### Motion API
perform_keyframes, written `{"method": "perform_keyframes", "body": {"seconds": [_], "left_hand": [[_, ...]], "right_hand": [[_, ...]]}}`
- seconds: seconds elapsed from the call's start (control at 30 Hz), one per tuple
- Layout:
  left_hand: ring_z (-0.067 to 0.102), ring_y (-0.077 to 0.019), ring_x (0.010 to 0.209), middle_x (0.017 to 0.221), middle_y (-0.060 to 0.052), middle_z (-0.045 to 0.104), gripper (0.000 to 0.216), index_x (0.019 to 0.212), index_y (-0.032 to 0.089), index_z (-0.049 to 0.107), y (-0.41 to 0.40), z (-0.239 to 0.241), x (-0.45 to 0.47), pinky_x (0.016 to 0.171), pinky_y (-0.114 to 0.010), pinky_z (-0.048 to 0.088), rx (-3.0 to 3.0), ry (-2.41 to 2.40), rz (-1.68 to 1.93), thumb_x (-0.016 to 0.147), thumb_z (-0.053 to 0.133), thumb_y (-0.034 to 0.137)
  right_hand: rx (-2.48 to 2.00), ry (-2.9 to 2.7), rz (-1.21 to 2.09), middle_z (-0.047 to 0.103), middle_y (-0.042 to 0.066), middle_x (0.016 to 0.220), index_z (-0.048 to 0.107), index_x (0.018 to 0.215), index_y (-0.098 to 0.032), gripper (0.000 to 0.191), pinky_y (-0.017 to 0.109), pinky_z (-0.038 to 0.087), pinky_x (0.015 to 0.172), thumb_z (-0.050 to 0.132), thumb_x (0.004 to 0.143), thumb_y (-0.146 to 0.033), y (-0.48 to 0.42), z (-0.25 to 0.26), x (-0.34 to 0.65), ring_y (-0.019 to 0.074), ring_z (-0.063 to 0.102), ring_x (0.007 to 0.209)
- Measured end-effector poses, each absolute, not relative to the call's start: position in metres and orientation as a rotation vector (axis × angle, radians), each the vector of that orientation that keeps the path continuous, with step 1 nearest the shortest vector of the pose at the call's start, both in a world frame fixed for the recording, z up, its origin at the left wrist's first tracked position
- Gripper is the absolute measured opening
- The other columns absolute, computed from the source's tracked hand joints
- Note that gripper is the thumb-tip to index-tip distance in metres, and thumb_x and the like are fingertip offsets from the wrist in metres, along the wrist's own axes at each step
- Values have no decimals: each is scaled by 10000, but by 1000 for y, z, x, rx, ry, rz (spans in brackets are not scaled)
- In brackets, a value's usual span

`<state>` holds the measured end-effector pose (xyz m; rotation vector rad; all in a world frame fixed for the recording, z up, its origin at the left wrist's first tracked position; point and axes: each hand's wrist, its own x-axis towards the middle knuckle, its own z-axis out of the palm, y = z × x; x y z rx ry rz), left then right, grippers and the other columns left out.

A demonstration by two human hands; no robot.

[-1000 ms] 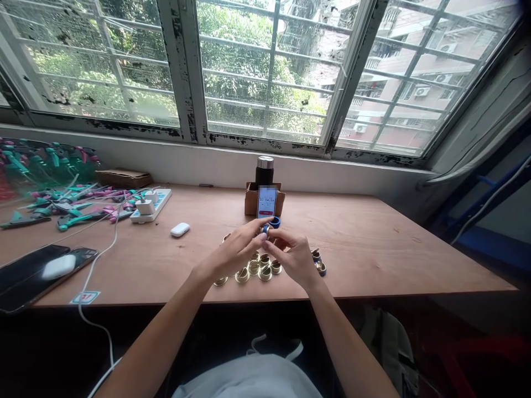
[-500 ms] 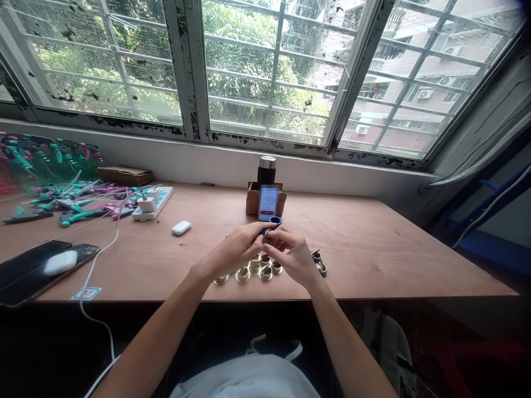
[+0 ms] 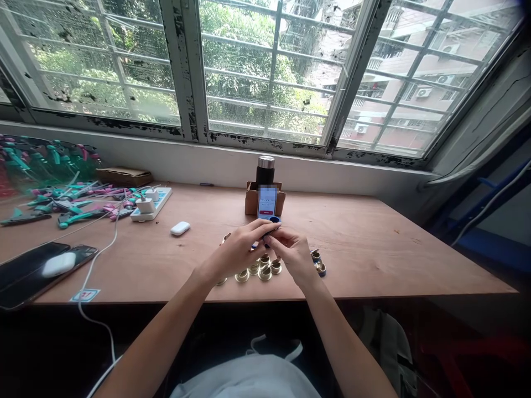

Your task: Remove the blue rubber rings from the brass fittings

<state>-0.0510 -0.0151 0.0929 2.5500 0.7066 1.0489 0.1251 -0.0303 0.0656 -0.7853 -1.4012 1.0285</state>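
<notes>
My left hand (image 3: 238, 249) and my right hand (image 3: 292, 254) meet above the plywood table (image 3: 373, 249), their fingertips pinching a blue ring (image 3: 274, 219). The fingers hide most of that ring, and it may hold a small part I cannot make out. Below my hands stands a group of brass rings (image 3: 265, 272), partly covered by my left hand. To the right of my right hand lie a few small blue-and-brass ring parts (image 3: 318, 264).
Straight ahead, a phone (image 3: 266, 202) leans on a cardboard box (image 3: 251, 202) before a dark flask (image 3: 265, 169). Left stand a power strip (image 3: 151, 203), a white earbud case (image 3: 180, 228), a dark phone (image 3: 37, 275) and teal-and-pink plastic parts (image 3: 70, 207). A window runs behind.
My hands stay together on the blue ring, and it shifts slightly between my fingers. The whole view has moved a little as my head moves.
</notes>
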Motion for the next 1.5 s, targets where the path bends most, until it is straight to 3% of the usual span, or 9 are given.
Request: {"method": "perform_keyframes", "body": {"seconds": [0.23,0.47,0.6,0.73,0.97,1.2,1.3,1.4,1.5], "left_hand": [[641,-254,1206,1365,-102,643,543,1464,266,556,-17,98,-54,1010,-400,549,2479,695,1007,948,520,102],[682,-259,1129,1312,-100,703,443,1489,246,536,-17,97,-57,948,-381,551,2305,824,894,1085,421,385],[702,-227,1052,1251,-78,729,423,1458,243,561,-16,96,-57,890,-340,555,2302,797,867,1097,374,359],[690,-217,1098,1316,-81,704,415,1444,241,564,-14,95,-58,904,-333,551,2305,772,878,1096,347,302],[691,-214,1061,1254,-76,715,461,1433,223,550,-13,92,-56,895,-345,543,2418,836,918,984,484,143],[697,-211,1028,1239,-85,709,441,1405,224,552,-14,92,-54,869,-336,557,2422,836,1031,974,511,137],[694,-221,1070,1298,-91,688,405,1405,226,533,-14,91,-53,912,-354,550,2463,824,1047,1005,494,170],[678,-238,1139,1368,-105,652,416,1433,221,496,-14,89,-51,956,-374,540,2508,801,1048,1022,459,170],[687,-223,1114,1343,-99,661,416,1441,223,489,-15,89,-50,951,-369,543,2495,805,1040,1041,399,151]], "right_hand": [[-792,-1437,1001,687,28,779,757,830,-176,254,265,481,590,806,842,-426,-30,65,131,158,611,687],[-881,-1657,713,625,19,774,735,801,-187,197,265,449,555,726,903,-356,-35,65,129,136,556,619],[-872,-1710,667,647,27,800,742,792,-185,208,261,441,545,709,917,-348,-37,67,128,128,570,607],[-841,-1751,659,674,35,841,761,832,-188,140,263,447,546,720,912,-295,-35,66,132,131,587,624],[-877,-1791,604,681,40,864,774,887,-197,89,272,454,560,712,909,-257,-34,66,133,136,578,636],[-781,-1617,1046,600,-2,721,740,988,-197,228,263,412,562,712,920,-414,-31,62,131,134,512,615],[-722,-1511,1190,537,-23,646,726,900,-191,298,257,361,533,718,908,-489,-31,63,129,118,448,570],[-752,-1429,1169,490,-30,585,680,740,-187,370,259,320,508,746,881,-524,-33,66,126,113,413,545],[-777,-1389,1137,469,-36,564,665,700,-186,390,260,304,498,759,872,-524,-34,67,124,108,401,531]]}}
